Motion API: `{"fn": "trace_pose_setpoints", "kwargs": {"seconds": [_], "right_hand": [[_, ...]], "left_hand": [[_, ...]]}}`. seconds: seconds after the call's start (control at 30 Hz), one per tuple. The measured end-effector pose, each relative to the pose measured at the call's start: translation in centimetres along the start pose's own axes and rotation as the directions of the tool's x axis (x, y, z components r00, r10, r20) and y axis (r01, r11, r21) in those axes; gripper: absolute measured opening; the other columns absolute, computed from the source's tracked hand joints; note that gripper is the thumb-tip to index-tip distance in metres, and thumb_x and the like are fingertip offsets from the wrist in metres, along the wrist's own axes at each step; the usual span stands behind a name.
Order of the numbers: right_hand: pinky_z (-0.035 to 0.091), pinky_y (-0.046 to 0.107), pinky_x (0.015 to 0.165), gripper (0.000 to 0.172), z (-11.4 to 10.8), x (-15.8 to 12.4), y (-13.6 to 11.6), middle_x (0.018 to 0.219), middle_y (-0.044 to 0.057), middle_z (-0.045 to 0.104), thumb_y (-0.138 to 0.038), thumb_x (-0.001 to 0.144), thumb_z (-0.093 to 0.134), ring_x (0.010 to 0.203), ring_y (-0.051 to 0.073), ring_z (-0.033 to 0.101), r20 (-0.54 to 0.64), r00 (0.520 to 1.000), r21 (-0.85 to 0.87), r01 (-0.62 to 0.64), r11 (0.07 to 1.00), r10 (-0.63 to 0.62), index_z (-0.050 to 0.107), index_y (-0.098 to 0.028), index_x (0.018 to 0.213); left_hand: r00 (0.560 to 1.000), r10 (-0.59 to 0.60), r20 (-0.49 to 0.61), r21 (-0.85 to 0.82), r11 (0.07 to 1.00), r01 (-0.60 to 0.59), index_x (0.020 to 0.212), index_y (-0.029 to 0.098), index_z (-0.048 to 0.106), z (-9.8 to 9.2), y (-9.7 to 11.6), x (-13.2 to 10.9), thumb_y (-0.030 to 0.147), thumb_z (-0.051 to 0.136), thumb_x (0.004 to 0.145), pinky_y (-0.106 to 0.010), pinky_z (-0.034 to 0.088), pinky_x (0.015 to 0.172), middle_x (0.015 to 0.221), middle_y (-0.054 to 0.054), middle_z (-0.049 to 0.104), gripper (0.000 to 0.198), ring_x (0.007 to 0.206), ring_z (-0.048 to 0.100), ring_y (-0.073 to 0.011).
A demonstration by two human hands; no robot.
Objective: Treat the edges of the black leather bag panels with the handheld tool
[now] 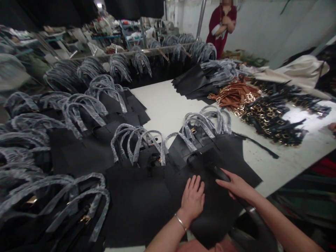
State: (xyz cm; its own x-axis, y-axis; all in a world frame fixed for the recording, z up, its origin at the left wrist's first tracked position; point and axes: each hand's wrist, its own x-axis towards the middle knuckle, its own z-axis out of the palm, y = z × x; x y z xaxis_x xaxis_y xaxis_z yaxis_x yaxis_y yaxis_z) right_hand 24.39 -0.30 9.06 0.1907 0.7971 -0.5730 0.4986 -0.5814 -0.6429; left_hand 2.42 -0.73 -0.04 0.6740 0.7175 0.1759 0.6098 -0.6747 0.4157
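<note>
My left hand (pixel 193 197) lies flat with its fingers stretched out on a black bag panel (pixel 215 224). To its right, my right hand (pixel 233 183) is closed, thumb and fingers around a dark strap-like piece (pixel 222 174). That piece runs back under the wrist, and its exact kind is unclear. Just beyond the hands are more black bag panels (pixel 231 150) with plastic-wrapped handles (pixel 199 122). On the left, another black panel (pixel 139 203) overlaps the one under my left hand, and wrapped handles (pixel 139 140) arch above it.
Stacks of black panels with wrapped handles (pixel 78 108) cover the left side. Brown straps (pixel 236 92) and black straps with gold buckles (pixel 275 119) are piled on the white table (pixel 160 101) at right. More handles hang over a rail (pixel 115 56). A person (pixel 222 28) stands behind.
</note>
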Motion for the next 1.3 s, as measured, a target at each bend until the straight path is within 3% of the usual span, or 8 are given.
{"fn": "trace_pose_setpoints", "kwargs": {"seconds": [0.4,0.57,0.7,0.8,0.87,1.0,1.13,1.3], "right_hand": [[0.040,0.023,0.034,0.075,0.0,0.2,-0.6,0.052,-0.006,0.057,-0.045,0.079,0.062,0.035,0.014,0.053,0.062,0.998,0.017,0.013,1.000,-0.014,0.040,-0.014,0.144],[0.047,0.024,0.049,0.074,1.0,1.9,-2.4,0.052,-0.006,0.057,-0.048,0.080,0.063,0.045,0.015,0.060,-0.190,0.978,-0.065,0.071,0.995,-0.082,0.042,-0.018,0.144],[0.048,0.026,0.056,0.077,0.7,0.4,-2.7,0.045,-0.007,0.054,-0.055,0.082,0.060,0.048,0.017,0.062,-0.339,0.932,-0.162,0.075,0.984,-0.127,0.040,-0.018,0.147],[0.045,0.025,0.047,0.078,0.7,-1.4,-2.3,0.042,-0.008,0.051,-0.053,0.081,0.060,0.042,0.016,0.057,-0.188,0.975,-0.168,0.084,0.982,-0.116,0.040,-0.017,0.147],[0.042,0.023,0.042,0.077,1.2,-2.2,-2.2,0.047,-0.008,0.054,-0.049,0.080,0.061,0.040,0.014,0.054,-0.035,0.995,-0.153,0.082,0.985,-0.089,0.040,-0.016,0.146],[0.041,0.021,0.038,0.074,3.1,-1.8,-2.9,0.062,-0.003,0.063,-0.045,0.080,0.061,0.040,0.012,0.055,0.156,0.984,-0.167,0.115,0.979,-0.088,0.042,-0.016,0.145],[0.044,0.021,0.040,0.073,4.6,0.4,-4.7,0.062,-0.002,0.064,-0.044,0.081,0.060,0.040,0.012,0.056,0.170,0.977,-0.176,0.162,0.971,-0.132,0.043,-0.014,0.145],[0.045,0.022,0.049,0.076,4.9,1.6,-5.7,0.047,-0.007,0.052,-0.045,0.081,0.062,0.045,0.014,0.057,0.048,0.975,-0.211,0.221,0.952,-0.215,0.041,-0.013,0.147]], "left_hand": [[1.000,0.011,-0.005,0.067,0.998,-0.010,0.142,0.018,0.043,-0.2,-0.2,0.2,0.036,0.041,0.097,-0.045,0.025,0.120,0.156,-0.008,0.030,0.049,0.146,0.021,-0.0249],[1.000,-0.003,0.005,0.075,0.997,0.003,0.144,0.018,0.041,-0.4,-0.1,0.3,0.035,0.043,0.096,-0.045,0.024,0.120,0.156,-0.008,0.030,0.051,0.146,0.021,-0.0251],[1.000,-0.019,-0.025,0.022,1.000,0.019,0.142,0.017,0.043,-0.2,0.0,0.3,0.036,0.041,0.097,-0.045,0.026,0.119,0.155,-0.009,0.032,0.048,0.146,0.021,-0.0252],[0.999,0.002,-0.052,-0.023,1.000,-0.004,0.137,0.017,0.047,0.1,-0.1,0.0,0.032,0.041,0.097,-0.046,0.026,0.119,0.150,-0.009,0.041,0.044,0.142,0.031,-0.0247],[0.994,0.095,-0.053,-0.042,0.994,-0.098,0.133,0.016,0.051,0.5,-0.3,-0.4,0.026,0.042,0.095,-0.042,0.028,0.118,0.142,-0.009,0.051,0.040,0.133,0.043,-0.0224],[0.966,0.257,-0.012,-0.041,0.965,-0.257,0.128,0.013,0.054,1.2,-0.6,-0.8,0.021,0.047,0.091,-0.035,0.035,0.112,0.127,-0.010,0.062,0.038,0.120,0.053,-0.0210],[0.955,0.296,0.004,-0.032,0.955,-0.296,0.120,0.011,0.058,1.5,-0.7,-0.6,0.021,0.050,0.090,-0.033,0.036,0.110,0.117,-0.010,0.066,0.033,0.114,0.056,-0.0212],[0.939,0.343,-0.038,0.075,0.938,-0.339,0.117,0.012,0.060,1.5,-0.7,-0.7,0.017,0.045,0.094,-0.035,0.043,0.101,0.122,-0.011,0.064,0.028,0.112,0.058,-0.0209]]}}
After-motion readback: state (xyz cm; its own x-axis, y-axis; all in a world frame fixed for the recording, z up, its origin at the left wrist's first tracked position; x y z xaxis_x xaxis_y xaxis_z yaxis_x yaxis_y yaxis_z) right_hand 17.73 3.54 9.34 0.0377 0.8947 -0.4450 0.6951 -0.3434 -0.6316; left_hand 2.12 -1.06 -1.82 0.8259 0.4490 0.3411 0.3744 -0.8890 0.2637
